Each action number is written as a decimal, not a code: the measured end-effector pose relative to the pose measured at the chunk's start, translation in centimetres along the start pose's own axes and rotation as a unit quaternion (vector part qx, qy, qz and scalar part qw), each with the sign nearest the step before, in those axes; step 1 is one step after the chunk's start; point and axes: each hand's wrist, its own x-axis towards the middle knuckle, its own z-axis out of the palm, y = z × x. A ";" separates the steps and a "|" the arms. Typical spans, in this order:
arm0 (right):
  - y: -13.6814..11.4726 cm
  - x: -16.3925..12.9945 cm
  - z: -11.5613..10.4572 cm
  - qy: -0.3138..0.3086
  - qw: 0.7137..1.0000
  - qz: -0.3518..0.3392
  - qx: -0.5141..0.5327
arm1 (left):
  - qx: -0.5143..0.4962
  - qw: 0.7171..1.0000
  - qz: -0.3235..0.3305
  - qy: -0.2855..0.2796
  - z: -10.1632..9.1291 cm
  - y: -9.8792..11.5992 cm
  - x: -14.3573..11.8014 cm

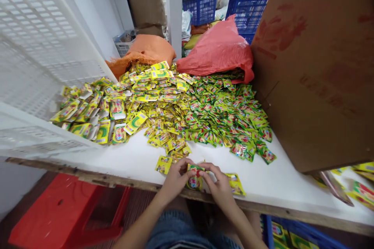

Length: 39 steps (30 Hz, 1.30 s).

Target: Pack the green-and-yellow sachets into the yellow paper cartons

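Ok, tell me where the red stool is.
In the head view, the red stool sits lower left, under the white table's edge, left of the person's left hand.

Hidden and cut off
Print on the small yellow-green foil sachets (204, 113) is too small to read — the brown cardboard box (315, 66) runs past the right edge.

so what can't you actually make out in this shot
Head view only:
- Print on the sachets: too small to read.
- Small stack held by the left hand and right hand: fingers cover it, count unclear.
- Cardboard box: cut off by the frame, contents hidden.
- Red sack: closed, contents hidden.
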 end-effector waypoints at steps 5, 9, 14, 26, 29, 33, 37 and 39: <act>-0.7 1.0 0.2 0.005 0.999 -0.023 0.027 | 0.038 0.998 0.044 0.032 -0.1 0.8 0.2; -0.6 0.6 0.5 0.047 0.998 -0.008 0.047 | -0.010 0.997 0.063 0.053 0.4 0.8 -0.4; -1.1 -0.2 0.2 0.005 0.998 -0.068 0.008 | 0.070 0.993 0.090 0.042 0.1 1.4 -1.1; -2.1 0.2 -0.2 0.015 0.999 -0.015 -0.035 | 0.047 0.993 0.049 0.096 0.7 1.8 -0.4; -1.9 -0.2 0.1 0.014 1.000 -0.019 0.019 | 0.006 0.995 0.053 0.085 0.3 1.3 -0.4; -1.9 -0.4 0.3 0.009 0.998 0.001 0.069 | 0.024 0.998 0.022 0.047 -0.3 1.6 -0.1; -1.8 -0.4 0.3 0.009 0.997 0.004 0.071 | 0.103 0.992 0.056 0.050 -0.4 2.4 0.1; -1.8 -0.5 0.4 0.007 0.997 0.003 0.075 | 0.115 0.988 0.088 0.052 -0.4 2.6 0.0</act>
